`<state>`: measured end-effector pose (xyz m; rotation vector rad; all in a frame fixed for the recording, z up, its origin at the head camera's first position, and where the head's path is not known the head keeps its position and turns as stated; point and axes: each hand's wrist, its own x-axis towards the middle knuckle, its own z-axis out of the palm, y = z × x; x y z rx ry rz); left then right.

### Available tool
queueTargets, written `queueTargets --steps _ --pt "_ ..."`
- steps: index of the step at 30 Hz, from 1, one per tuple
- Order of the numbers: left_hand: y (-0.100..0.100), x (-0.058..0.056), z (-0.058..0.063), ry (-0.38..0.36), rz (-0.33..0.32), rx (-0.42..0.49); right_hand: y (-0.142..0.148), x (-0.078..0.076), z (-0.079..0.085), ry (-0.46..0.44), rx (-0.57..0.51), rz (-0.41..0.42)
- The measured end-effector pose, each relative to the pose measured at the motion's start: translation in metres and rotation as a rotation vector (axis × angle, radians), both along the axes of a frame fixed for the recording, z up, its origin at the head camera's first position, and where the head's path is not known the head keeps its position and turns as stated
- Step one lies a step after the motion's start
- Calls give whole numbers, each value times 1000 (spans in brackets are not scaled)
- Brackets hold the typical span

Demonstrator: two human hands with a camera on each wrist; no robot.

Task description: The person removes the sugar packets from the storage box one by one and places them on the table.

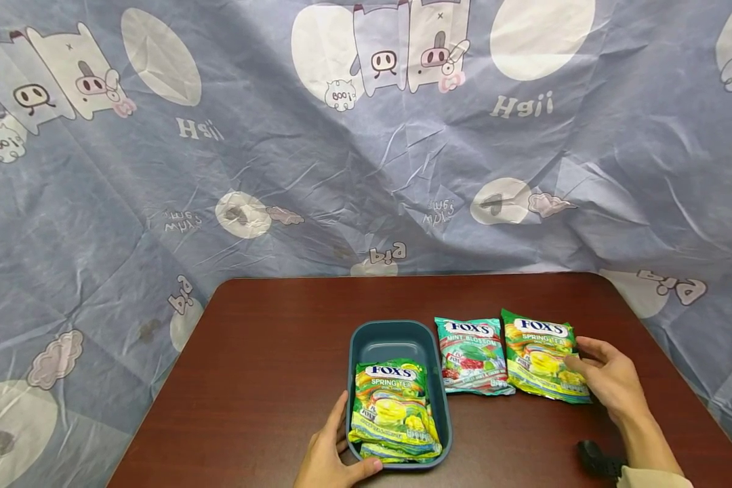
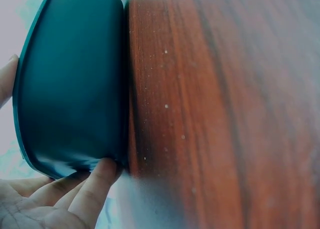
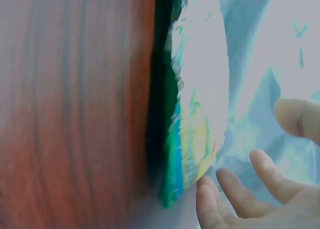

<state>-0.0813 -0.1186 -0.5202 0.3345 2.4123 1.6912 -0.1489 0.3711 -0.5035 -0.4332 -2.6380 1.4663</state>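
A dark teal rectangular container (image 1: 393, 340) stands on the table. In it lie stacked candy bags, topped by a green and yellow Fox's Spring Tea bag (image 1: 392, 410). My left hand (image 1: 332, 451) holds the container at its near left corner, thumb at the near rim and fingers along the left side. At the right edge of another Spring Tea candy bag (image 1: 543, 356), my right hand (image 1: 613, 379) has its fingers spread and loosely bent; the right wrist view shows a gap between thumb and bag. Left of that bag lies a teal Fox's Mint Blossom candy bag (image 1: 472, 356).
The brown wooden table (image 1: 268, 379) reaches back to a blue patterned cloth (image 1: 341, 169) hanging behind and at the sides. Near the right sleeve, a black object (image 1: 598, 459) shows by the wrist.
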Motion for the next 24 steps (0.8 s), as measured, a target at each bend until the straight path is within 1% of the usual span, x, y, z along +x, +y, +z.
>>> queueTargets --steps 2,5,9,19,24 --pt "0 0 0 3 0 1 -4 1 4 26 16 -36" --pt "0 0 0 15 -4 -2 -11 1 11 74 7 -74" --pt "0 1 -1 27 -5 -7 -19 1 23 118 -30 -79" --pt "0 -1 -1 12 -7 1 -42 1 53 196 -74 -4" --pt "-1 -1 -1 1 -12 12 -51 3 64 249 -141 59"
